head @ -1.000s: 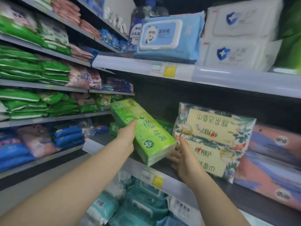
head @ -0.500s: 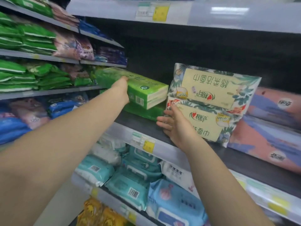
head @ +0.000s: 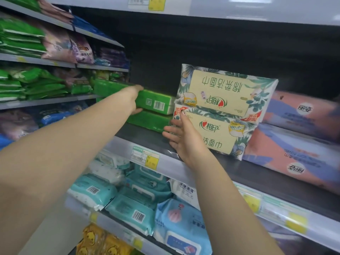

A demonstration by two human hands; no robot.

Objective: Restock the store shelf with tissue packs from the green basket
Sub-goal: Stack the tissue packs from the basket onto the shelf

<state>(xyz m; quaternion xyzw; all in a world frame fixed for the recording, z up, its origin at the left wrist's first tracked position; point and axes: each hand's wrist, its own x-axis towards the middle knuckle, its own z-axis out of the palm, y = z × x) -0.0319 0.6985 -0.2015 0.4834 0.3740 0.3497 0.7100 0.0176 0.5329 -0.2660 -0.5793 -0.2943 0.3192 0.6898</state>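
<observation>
Placing step. Left hand [head: 133, 102] grips the green tissue pack [head: 156, 102], seated on a second green pack [head: 150, 121] on the shelf [head: 147, 140]. Right hand [head: 181, 137], fingers spread, steadies the floral packs [head: 220, 100]. Next, likely: release, square up. Basket unseen.

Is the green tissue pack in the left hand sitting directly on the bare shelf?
No, the green tissue pack lies on top of another green pack.

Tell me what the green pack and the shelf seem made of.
Green pack: likely thin glossy plastic film over soft tissue; it shows sheen and a printed barcode. Shelf: looks like dark painted metal with a pale, slightly shiny front strip, though I can't confirm.
</observation>
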